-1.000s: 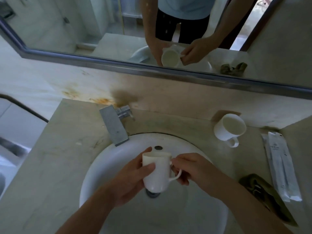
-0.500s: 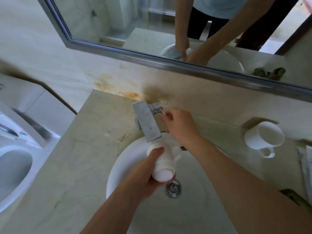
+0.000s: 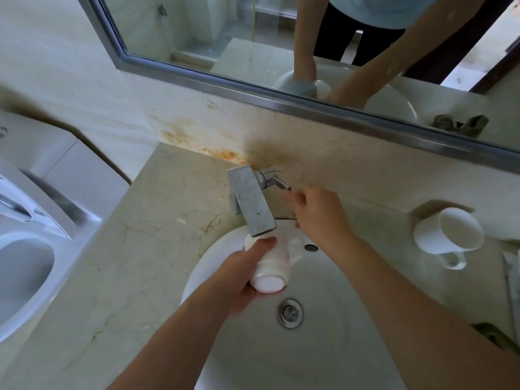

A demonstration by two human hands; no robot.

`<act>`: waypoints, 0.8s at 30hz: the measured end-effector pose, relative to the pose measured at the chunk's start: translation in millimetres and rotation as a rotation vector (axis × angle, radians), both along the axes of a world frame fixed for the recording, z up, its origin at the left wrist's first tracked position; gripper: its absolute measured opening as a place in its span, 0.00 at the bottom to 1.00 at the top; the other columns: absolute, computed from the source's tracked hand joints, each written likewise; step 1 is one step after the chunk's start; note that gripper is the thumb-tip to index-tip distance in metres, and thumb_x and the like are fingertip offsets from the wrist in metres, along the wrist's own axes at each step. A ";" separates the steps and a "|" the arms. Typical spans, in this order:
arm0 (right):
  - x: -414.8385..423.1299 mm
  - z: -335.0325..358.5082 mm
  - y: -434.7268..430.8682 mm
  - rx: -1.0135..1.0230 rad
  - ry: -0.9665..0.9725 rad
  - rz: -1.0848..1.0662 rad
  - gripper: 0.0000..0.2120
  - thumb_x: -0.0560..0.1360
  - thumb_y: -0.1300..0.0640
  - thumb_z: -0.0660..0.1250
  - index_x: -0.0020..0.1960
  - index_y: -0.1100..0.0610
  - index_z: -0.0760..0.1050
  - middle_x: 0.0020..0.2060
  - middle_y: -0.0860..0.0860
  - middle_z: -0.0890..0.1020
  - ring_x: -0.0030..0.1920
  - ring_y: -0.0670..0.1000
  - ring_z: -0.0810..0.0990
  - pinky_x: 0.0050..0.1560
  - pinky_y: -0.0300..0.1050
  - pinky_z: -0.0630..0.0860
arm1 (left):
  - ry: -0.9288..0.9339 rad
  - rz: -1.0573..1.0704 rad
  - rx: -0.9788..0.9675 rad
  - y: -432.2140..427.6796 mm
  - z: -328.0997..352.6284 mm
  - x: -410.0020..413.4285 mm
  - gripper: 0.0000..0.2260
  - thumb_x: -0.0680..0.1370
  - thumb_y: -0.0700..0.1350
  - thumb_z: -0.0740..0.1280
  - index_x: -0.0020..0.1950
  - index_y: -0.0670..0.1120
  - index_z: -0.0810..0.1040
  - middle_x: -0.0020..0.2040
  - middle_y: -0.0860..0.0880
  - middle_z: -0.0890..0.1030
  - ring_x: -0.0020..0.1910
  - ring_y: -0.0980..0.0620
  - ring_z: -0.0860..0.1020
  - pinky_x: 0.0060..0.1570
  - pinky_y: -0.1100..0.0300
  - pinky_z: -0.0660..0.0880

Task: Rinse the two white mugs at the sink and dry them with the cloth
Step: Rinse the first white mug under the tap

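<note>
Fingers of the left hand [image 3: 242,280] wrap the mug [image 3: 271,266], tilted under the tap spout [image 3: 251,202] over the sink [image 3: 323,347]; right hand [image 3: 318,213] fingers, loosely spread, reach beside the tap lever [image 3: 277,182]. On the table [image 3: 146,257] the second mug [image 3: 447,235] lies on its side, well apart; no writing is readable.

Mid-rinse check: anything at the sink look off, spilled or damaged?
One oddity: rusty orange-brown staining on the stone backsplash behind the square metal tap. The second white mug lies tipped on its side on the counter. No spill visible. The left hand holds the white mug under the spout; right hand is at the lever.
</note>
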State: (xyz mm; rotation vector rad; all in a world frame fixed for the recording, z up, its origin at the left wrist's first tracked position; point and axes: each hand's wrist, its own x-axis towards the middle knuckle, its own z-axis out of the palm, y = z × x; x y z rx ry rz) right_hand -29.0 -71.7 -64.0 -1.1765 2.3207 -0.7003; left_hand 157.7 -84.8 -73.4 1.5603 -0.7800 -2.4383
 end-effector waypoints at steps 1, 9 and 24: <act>1.4 0.1 11.7 0.076 0.002 0.003 0.27 0.83 0.42 0.64 0.35 0.60 0.74 0.28 0.57 0.80 0.31 0.58 0.83 0.36 0.50 0.78 | -0.001 -0.027 -0.023 0.3 -1.7 0.7 0.15 0.79 0.51 0.76 0.61 0.45 0.81 0.47 0.42 0.90 0.52 0.38 0.87 0.60 0.34 0.82; 19.2 -7.2 91.9 0.133 -1.010 -0.172 0.16 0.87 0.54 0.64 0.56 0.68 0.79 0.46 0.57 0.84 0.37 0.54 0.84 0.35 0.45 0.77 | 0.075 -0.243 -0.344 11.1 -15.9 13.8 0.30 0.74 0.49 0.79 0.73 0.56 0.72 0.62 0.49 0.86 0.64 0.46 0.84 0.61 0.49 0.82; 45.6 -26.8 96.3 -0.178 -0.376 0.090 0.10 0.83 0.57 0.69 0.44 0.49 0.73 0.37 0.51 0.84 0.36 0.46 0.82 0.39 0.41 0.79 | -0.414 -0.617 -0.575 -38.5 -4.3 7.5 0.08 0.80 0.33 0.61 0.51 0.42 0.78 0.32 0.42 0.87 0.26 0.44 0.85 0.36 0.52 0.86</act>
